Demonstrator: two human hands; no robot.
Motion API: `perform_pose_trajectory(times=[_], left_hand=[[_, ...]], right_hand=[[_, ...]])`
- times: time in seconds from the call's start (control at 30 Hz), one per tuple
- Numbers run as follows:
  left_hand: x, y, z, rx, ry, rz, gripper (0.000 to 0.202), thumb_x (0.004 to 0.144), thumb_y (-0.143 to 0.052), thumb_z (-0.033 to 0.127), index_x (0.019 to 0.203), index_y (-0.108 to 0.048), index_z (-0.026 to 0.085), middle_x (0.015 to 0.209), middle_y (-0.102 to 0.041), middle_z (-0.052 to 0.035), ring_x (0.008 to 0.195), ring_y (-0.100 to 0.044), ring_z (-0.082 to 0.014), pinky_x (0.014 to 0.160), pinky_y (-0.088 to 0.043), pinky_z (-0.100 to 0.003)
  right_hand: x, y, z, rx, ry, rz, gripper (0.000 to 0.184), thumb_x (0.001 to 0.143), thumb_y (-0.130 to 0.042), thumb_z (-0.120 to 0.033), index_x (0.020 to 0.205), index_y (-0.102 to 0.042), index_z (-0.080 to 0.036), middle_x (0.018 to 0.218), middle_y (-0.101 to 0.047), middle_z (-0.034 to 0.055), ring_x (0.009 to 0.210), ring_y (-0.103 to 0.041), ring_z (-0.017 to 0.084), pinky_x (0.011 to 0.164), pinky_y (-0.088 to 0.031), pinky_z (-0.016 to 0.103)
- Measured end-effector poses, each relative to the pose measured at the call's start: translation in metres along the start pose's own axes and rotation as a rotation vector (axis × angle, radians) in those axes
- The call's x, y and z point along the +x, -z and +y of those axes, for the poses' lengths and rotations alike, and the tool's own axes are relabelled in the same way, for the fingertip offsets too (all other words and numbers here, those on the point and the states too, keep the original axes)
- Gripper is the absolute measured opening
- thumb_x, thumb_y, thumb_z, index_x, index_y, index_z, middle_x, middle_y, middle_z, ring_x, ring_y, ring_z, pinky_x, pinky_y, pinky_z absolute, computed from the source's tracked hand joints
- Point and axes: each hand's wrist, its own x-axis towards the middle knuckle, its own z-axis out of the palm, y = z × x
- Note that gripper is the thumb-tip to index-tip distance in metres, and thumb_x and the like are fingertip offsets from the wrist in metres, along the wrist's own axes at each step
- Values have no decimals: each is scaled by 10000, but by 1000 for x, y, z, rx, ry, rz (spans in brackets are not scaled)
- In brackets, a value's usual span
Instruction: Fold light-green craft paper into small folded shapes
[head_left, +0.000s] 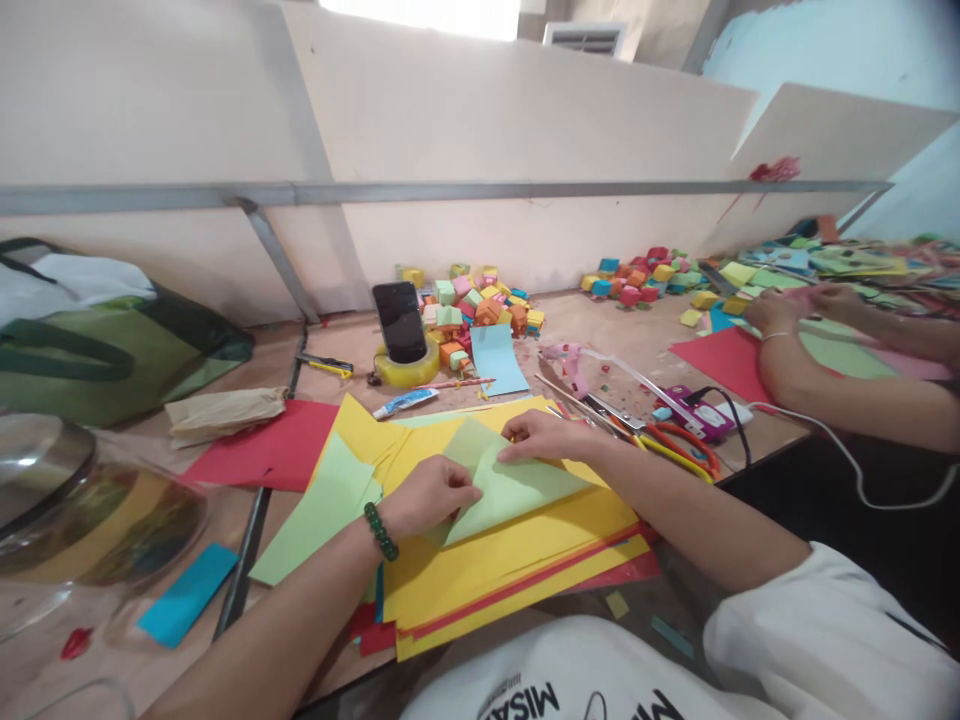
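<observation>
A light green sheet of paper (517, 485), partly folded over, lies on a stack of yellow paper (480, 560). My left hand (429, 495), with a green bead bracelet (381, 531) at the wrist, pinches the sheet's left side with curled fingers. At the upper edge of the same sheet, my right hand (544, 437) has thumb and fingers closed on the paper. Another light green sheet (315, 515) sticks out at the left of the stack. Red sheets show beneath the yellow ones.
A phone (400, 322) leans on a yellow tape roll (409, 365) before a pile of folded paper cubes (487, 310). Scissors (667, 450) lie at right, a glass teapot (97, 520) stands at left. Another person's hands (780, 315) work at the far right.
</observation>
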Motion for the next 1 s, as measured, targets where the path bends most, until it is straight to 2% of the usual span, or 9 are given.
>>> perform_pose_trajectory(times=[0.2,0.33,0.4,0.47,0.53,0.63,0.73,0.83,1.0], left_hand=[[-6,4,7,118,-10,63,345,726,-548,386,455,-451,195,428,-495,18,451,-446,-128,494,-337,-251],[-10,21,12,286,-168,459,237,691,-679,437,783,-668,218,736,-675,-12,689,-600,-194,623,-435,-276],[-7,31,14,287,-284,580,494,653,-735,467,1077,-645,230,1017,-683,-57,873,-618,-229,758,-476,-331],[-1,38,19,238,-373,505,694,632,-766,460,1252,-560,226,1210,-624,-98,998,-600,-247,858,-474,-381],[5,42,26,181,-415,345,699,620,-779,435,1252,-571,222,1266,-602,-102,1072,-577,-257,914,-457,-394],[11,44,37,36,-385,156,465,623,-755,421,1017,-686,184,1060,-688,-73,986,-604,-249,852,-477,-352],[11,43,43,-188,-301,27,313,641,-712,420,795,-697,147,720,-665,-22,687,-587,-173,642,-474,-277],[9,41,42,-313,-237,-28,288,619,-735,397,715,-694,129,604,-616,4,566,-512,-119,561,-427,-238],[9,40,39,-378,-154,-47,304,583,-761,411,666,-693,127,616,-647,-15,580,-542,-137,559,-435,-246]], right_hand=[[-2,-7,5,82,160,125,387,543,-746,-476,615,-528,-165,533,-491,-66,508,-392,67,458,-271,202],[-15,-6,2,4,220,189,324,625,-699,-453,634,-557,-162,533,-496,-57,496,-384,69,453,-258,206],[-25,-4,-5,-42,246,172,296,650,-686,-436,647,-581,-159,545,-510,-51,498,-388,72,455,-267,209],[-33,-3,-14,-64,270,144,281,662,-680,-426,653,-594,-158,543,-502,-50,498,-381,73,451,-269,210],[-40,-2,-24,-71,290,130,281,670,-668,-427,639,-595,-157,525,-473,-52,491,-358,72,447,-257,214],[-43,0,-35,-66,306,146,302,675,-653,-447,623,-592,-156,527,-463,-49,502,-353,73,459,-258,218],[-42,4,-39,-43,290,125,321,674,-638,-472,647,-594,-156,549,-485,-45,510,-369,75,465,-268,216],[-43,7,-40,-58,287,94,324,679,-630,-476,659,-595,-155,535,-460,-53,498,-353,71,456,-253,213],[-48,6,-48,-122,299,80,321,709,-611,-468,638,-583,-156,501,-372,-71,474,-296,61,443,-218,213]])
